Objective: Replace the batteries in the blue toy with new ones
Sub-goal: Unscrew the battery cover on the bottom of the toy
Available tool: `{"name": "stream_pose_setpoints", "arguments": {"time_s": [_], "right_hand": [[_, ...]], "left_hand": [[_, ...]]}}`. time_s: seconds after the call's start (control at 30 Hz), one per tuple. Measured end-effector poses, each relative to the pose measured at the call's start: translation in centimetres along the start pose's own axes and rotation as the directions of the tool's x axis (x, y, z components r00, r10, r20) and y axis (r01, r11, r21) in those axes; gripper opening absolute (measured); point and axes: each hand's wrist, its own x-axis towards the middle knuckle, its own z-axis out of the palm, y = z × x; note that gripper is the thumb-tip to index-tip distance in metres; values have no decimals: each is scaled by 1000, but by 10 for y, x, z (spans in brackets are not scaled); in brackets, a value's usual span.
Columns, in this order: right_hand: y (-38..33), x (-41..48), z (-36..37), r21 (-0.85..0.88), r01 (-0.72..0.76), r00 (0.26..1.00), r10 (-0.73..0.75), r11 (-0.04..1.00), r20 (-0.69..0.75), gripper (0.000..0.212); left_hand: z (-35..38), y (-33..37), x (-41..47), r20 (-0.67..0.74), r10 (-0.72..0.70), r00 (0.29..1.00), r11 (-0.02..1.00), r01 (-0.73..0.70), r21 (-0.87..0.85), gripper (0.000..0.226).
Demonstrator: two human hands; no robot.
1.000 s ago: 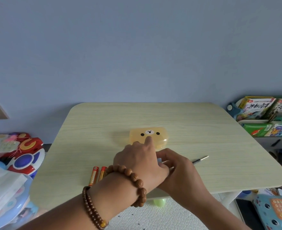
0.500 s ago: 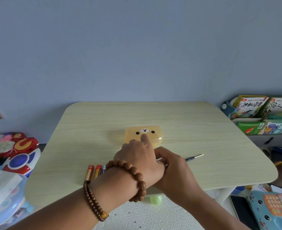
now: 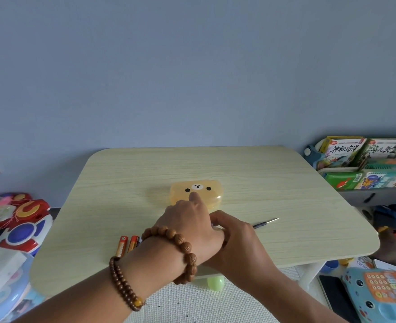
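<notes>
A pale wooden table [image 3: 285,183] lies under both hands. The left hand [image 3: 190,220], with bead bracelets [image 3: 185,250] on its wrist, reaches across in front of the right hand [image 3: 236,241]. Its forefinger is stretched out, with the tip resting on the lid of a yellow bear-face box [image 3: 206,194] just beyond its knuckles. Its other fingers bend under out of sight, so whether they hold anything cannot be told.

The right hand sits just beside the left with its fingers curled. A thin screwdriver [image 3: 265,222] pokes out to the right from behind it, but the handle is hidden, so a grasp cannot be confirmed.

The blue toy [image 3: 379,292], with an orange keypad, lies off the table, well to the right of the right hand and nearer the person. Two orange batteries [image 3: 124,247] lie side by side on the table just left of the left wrist.
</notes>
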Motion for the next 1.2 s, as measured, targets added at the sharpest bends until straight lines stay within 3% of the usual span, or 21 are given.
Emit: {"name": "stream_pose_setpoints", "arguments": {"time_s": [0.2,0.5,0.83,1.2], "right_hand": [[7,0,0,-1,22,999,-22,1000,-28,44],[14,-6,9,-11,139,986,-140,990,-88,56],[21,-6,12,-49,158,979,-163,986,-122,52],[21,-7,13,-17,173,979,-174,985,-108,53]], "left_hand": [[2,-3,2,-23,29,999,999,-30,-39,44],[11,-11,-7,-154,8,988,981,-37,-191,37],[25,-10,-11,-323,89,942,990,-119,-76,32],[26,-19,-9,-313,178,933,969,-222,-110,26]]}}
